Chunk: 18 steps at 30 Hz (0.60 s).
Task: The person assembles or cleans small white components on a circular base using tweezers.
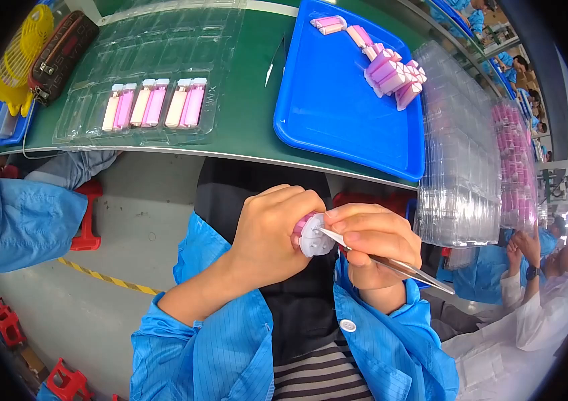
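Observation:
Over my lap, just in front of the bench edge, my left hand [274, 230] is closed round a small bundle of pink pieces with pale grey-white ends [315, 242]. My right hand [379, 242] grips metal tweezers [401, 267] like a pen. The tweezers' tips touch the white end faces of the bundle; whether they pinch anything there is too small to tell. More pink-and-white pieces [394, 72] lie in a blue tray [344, 144] on the bench. To its left, a clear blister tray [163, 137] holds several pink and cream pieces [155, 103].
Stacked clear plastic trays [458, 154] stand right of the blue tray, beside another stack filled with pink pieces [514, 160]. Another pair of tweezers [270, 70] lies on the green bench. A dark pouch [63, 57] and yellow fan [23, 53] sit far left. Co-workers flank me.

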### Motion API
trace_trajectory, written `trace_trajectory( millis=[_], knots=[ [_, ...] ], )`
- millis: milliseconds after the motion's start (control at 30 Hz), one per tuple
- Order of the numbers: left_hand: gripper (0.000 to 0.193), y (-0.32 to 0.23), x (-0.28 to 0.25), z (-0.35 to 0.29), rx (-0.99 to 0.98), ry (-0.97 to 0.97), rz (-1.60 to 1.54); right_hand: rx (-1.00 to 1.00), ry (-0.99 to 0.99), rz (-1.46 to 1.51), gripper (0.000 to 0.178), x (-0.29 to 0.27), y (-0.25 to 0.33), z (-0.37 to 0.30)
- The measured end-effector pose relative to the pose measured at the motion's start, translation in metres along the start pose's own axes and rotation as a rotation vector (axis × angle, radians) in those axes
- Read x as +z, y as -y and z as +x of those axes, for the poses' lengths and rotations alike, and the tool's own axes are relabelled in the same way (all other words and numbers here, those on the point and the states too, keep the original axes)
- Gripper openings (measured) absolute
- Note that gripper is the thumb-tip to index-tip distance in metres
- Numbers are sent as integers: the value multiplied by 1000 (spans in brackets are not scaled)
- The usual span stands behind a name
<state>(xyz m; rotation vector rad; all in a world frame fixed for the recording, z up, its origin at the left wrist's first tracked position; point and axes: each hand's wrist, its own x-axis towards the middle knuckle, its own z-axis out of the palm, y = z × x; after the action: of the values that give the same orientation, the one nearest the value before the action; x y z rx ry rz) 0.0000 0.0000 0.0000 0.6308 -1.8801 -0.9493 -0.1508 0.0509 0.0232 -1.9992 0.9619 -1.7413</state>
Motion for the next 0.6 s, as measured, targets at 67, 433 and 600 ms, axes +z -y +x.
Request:
trace_trajectory(
  millis=[67, 433, 600],
  knots=[
    [23, 0, 0, 1, 14, -10, -15, -31, -10, 9, 18, 0, -1, -1],
    [23, 2, 0, 1, 22, -18, 35, -12, 26, -93, 19, 0, 5, 7],
    [24, 1, -1, 2, 39, -29, 32, -22, 68, -130, 19, -1, 9, 10]
  ],
)
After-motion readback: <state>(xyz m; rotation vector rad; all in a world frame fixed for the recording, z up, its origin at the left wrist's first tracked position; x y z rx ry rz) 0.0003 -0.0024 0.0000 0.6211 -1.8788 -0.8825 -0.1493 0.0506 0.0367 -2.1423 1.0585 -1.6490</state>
